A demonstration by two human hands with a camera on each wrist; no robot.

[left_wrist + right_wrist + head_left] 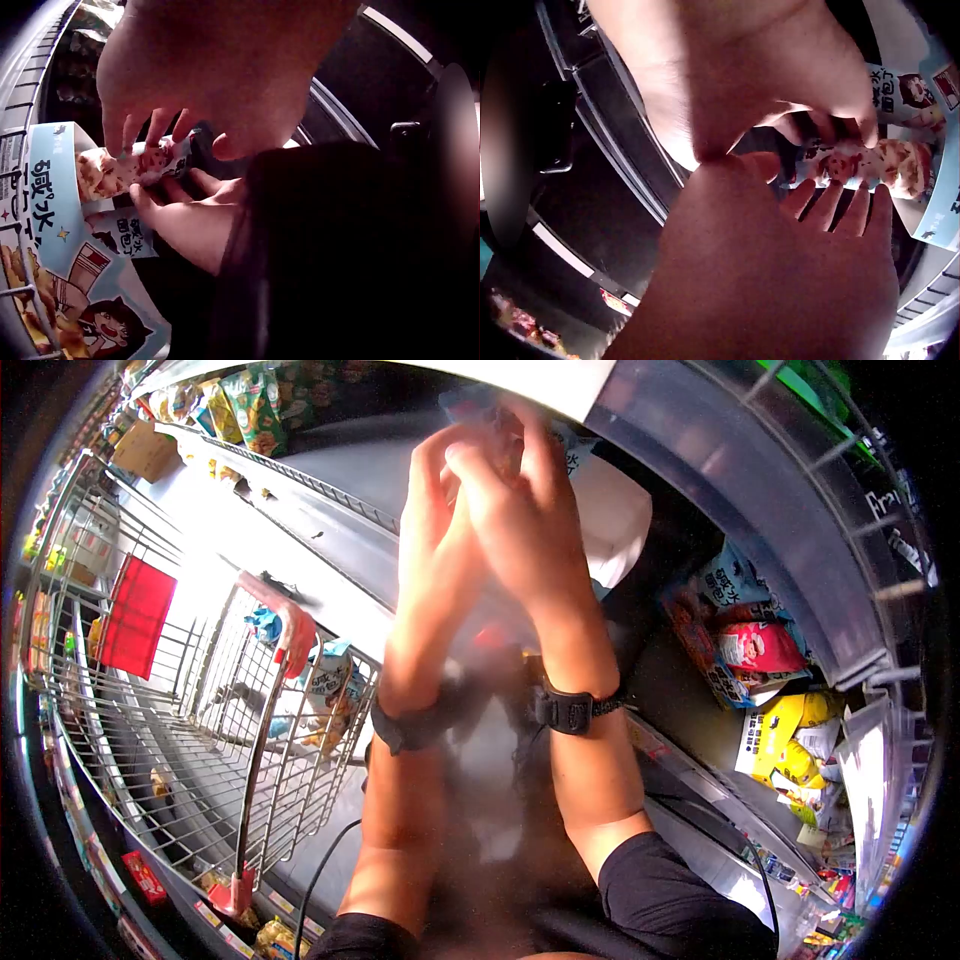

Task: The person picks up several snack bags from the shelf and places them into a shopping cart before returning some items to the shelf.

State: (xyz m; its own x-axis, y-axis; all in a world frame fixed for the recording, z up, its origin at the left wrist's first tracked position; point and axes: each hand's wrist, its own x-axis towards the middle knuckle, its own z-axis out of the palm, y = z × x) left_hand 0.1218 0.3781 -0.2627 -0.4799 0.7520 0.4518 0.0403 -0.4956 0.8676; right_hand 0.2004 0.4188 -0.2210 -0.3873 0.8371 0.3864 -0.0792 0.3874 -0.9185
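Both hands are raised together at the top of the head view, the left hand point(430, 520) beside the right hand point(525, 515). Between their fingers is a small snack packet point(101, 176) with light and reddish-brown printing. Fingers of both hands bend around it from opposite sides, as the right wrist view shows of the packet point(904, 169). Right by the packet stands a light-blue cardboard display box point(64, 169) with large lettering and a cartoon figure. A pale blue packet point(127, 231) shows inside its opening. Glare and blur hide part of the fingertips from above.
To the left stands a wire shopping cart point(258, 760) with a red panel point(142, 618) and blue snack bags point(332, 678) in it. Pink point(760, 648) and yellow packets point(795, 745) lie on the right shelf. A metal shelf edge point(345, 490) passes left of the hands.
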